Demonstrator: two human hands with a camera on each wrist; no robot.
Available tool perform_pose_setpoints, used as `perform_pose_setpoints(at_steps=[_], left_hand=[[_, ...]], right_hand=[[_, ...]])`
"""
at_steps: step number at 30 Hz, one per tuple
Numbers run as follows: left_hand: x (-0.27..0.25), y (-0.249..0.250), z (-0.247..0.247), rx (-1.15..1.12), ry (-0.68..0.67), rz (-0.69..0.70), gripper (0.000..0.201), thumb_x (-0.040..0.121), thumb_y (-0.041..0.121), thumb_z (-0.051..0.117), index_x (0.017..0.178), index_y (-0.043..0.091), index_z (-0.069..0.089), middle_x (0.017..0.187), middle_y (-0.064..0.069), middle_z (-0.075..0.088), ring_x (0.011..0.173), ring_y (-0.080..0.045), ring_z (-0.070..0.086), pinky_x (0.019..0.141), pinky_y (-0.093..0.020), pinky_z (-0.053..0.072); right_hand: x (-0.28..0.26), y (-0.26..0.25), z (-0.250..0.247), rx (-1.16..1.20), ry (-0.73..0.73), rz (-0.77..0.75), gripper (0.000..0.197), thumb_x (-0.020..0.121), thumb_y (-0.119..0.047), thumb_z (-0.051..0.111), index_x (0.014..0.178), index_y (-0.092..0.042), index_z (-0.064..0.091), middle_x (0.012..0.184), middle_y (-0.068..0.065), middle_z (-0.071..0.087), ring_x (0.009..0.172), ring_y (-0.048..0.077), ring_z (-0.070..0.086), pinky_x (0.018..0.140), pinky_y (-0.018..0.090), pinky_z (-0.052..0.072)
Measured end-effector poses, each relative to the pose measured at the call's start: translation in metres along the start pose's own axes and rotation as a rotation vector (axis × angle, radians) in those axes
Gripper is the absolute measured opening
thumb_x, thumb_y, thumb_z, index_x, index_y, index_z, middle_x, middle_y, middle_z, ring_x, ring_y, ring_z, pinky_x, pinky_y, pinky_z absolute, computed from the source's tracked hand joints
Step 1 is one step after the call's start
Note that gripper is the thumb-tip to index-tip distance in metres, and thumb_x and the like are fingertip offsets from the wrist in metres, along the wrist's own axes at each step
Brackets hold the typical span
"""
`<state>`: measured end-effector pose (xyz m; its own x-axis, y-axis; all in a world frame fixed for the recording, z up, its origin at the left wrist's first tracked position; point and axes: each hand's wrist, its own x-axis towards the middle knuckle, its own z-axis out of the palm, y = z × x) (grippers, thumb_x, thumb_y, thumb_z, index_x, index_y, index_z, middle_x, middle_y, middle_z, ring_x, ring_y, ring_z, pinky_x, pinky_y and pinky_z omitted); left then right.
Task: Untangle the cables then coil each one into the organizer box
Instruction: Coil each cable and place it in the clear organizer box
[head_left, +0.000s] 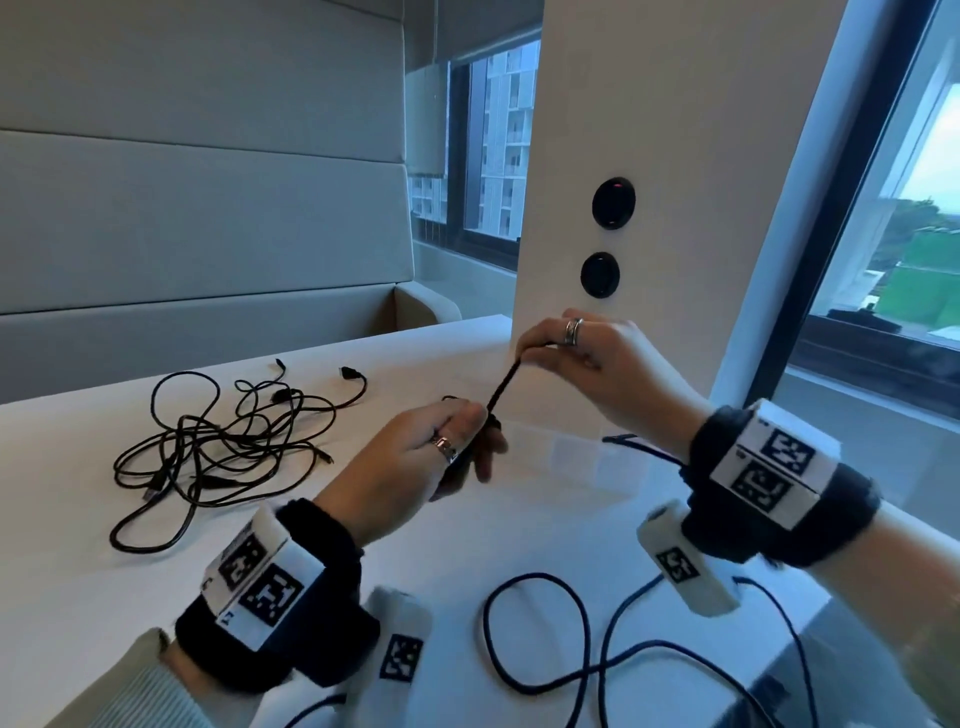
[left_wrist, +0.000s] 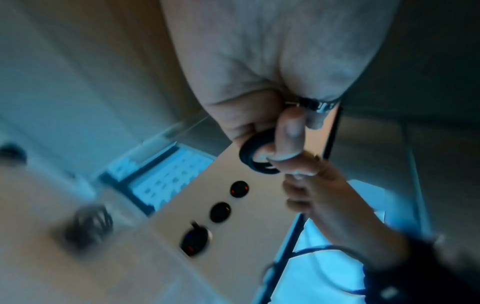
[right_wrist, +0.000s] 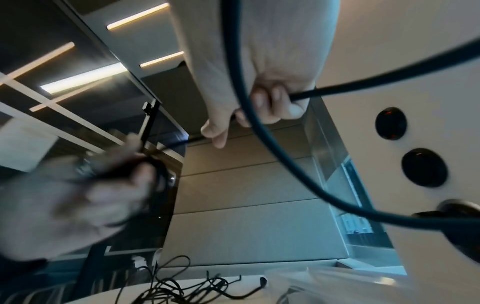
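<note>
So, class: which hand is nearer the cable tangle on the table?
Left. The left hand hovers just right of the tangle; the right hand is farther right.

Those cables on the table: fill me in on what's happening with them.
A person is coiling one dark cable. The left hand grips the small coil already wound; the right hand pinches the cable and feeds it. Its slack lies looped on the table. A tangled cable pile waits beside the clear organizer box.

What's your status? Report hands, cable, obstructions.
Left hand grips small coil of dark cable; right hand pinches its taut run. Tangled pile waits on table. Nothing blocking.
</note>
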<state>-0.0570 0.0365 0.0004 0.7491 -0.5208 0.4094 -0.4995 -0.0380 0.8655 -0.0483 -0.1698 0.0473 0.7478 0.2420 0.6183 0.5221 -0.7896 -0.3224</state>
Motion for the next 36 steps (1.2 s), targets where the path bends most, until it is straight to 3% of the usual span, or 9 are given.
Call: perform_pose_setpoints(at_steps=[4,8,12,14,17,20,24,32,36], left_hand=[[0.001,0.01,0.012,-0.497,0.048,0.019,0.028,0.085,0.02,0.042,0.086,-0.001,0.06,0.059,-0.002,0.06,0.037,-0.01,0.044,0.055,-0.023,0.049],[0.006,0.013,0.007,-0.593,0.256,0.057,0.015,0.09,0.008,0.046,0.095,0.0,0.059,0.074,-0.007,0.071,0.06,-0.016,0.067,0.061,-0.023,0.049],[0.006,0.015,-0.002,-0.62,0.338,0.046,0.023,0.096,0.005,0.034,0.1,0.001,0.057,0.087,-0.011,0.074,0.082,-0.022,0.072,0.054,-0.023,0.046],[0.006,0.018,-0.003,-0.65,0.337,0.031,0.024,0.097,0.004,0.033,0.1,-0.001,0.056,0.089,-0.011,0.074,0.079,-0.02,0.072,0.053,-0.021,0.046],[0.007,0.019,-0.006,-0.578,0.415,0.081,0.025,0.097,0.003,0.033,0.096,0.0,0.057,0.085,-0.008,0.074,0.063,-0.013,0.066,0.055,-0.016,0.046],[0.008,0.018,-0.015,-0.525,0.547,0.08,0.026,0.098,0.004,0.034,0.087,0.006,0.058,0.067,0.001,0.07,0.048,-0.004,0.049,0.057,-0.014,0.038],[0.012,0.014,-0.031,-0.521,0.698,0.027,0.029,0.098,0.011,0.039,0.071,0.013,0.049,0.051,0.013,0.051,0.047,0.001,0.041,0.058,-0.017,0.028],[0.015,-0.006,-0.061,-0.334,0.831,0.014,0.033,0.101,0.018,0.035,0.069,0.015,0.041,0.043,0.015,0.032,0.042,-0.004,0.023,0.055,-0.025,0.019],[0.015,-0.015,-0.065,-0.347,0.873,-0.022,0.033,0.101,0.019,0.034,0.07,0.015,0.042,0.04,0.016,0.033,0.039,-0.003,0.023,0.054,-0.026,0.018]], right_hand=[[-0.002,-0.002,0.018,0.026,-0.098,-0.008,0.026,0.096,-0.03,0.046,0.109,-0.02,0.066,0.101,-0.01,0.066,0.089,0.001,0.058,0.086,0.024,0.046],[-0.017,-0.029,0.037,0.027,-0.411,-0.006,0.024,0.099,-0.018,0.04,0.115,-0.009,0.056,0.091,-0.002,0.057,0.08,0.013,0.053,0.067,0.017,0.035],[-0.025,-0.051,0.038,0.007,-0.492,-0.08,0.009,0.099,-0.021,0.04,0.099,-0.031,0.039,0.07,-0.017,0.036,0.062,-0.015,0.044,0.063,0.009,0.035],[-0.023,-0.052,0.037,-0.01,-0.547,-0.066,0.015,0.099,-0.023,0.04,0.097,-0.038,0.037,0.07,-0.019,0.032,0.059,-0.011,0.042,0.059,0.014,0.033],[-0.021,-0.043,0.036,-0.096,-0.634,-0.015,0.03,0.098,-0.024,0.043,0.128,-0.025,0.038,0.078,-0.023,0.037,0.068,-0.001,0.043,0.068,0.016,0.033],[-0.024,-0.031,0.024,-0.164,-0.716,0.096,0.013,0.097,-0.029,0.044,0.108,-0.027,0.05,0.069,-0.014,0.052,0.05,-0.002,0.046,0.05,0.007,0.039],[-0.021,-0.001,0.004,-0.19,-0.728,0.25,0.016,0.096,-0.034,0.045,0.085,-0.025,0.055,0.064,-0.002,0.061,0.049,0.01,0.055,0.057,0.022,0.051],[-0.027,0.041,-0.031,0.46,-0.453,0.698,0.012,0.091,-0.014,0.057,0.093,-0.002,0.056,0.05,0.001,0.043,0.042,0.017,0.05,0.056,0.035,0.057],[-0.03,0.063,-0.043,0.412,-0.29,0.755,0.023,0.098,-0.022,0.043,0.093,-0.005,0.057,0.053,-0.004,0.029,0.041,0.011,0.031,0.044,0.026,0.047]])
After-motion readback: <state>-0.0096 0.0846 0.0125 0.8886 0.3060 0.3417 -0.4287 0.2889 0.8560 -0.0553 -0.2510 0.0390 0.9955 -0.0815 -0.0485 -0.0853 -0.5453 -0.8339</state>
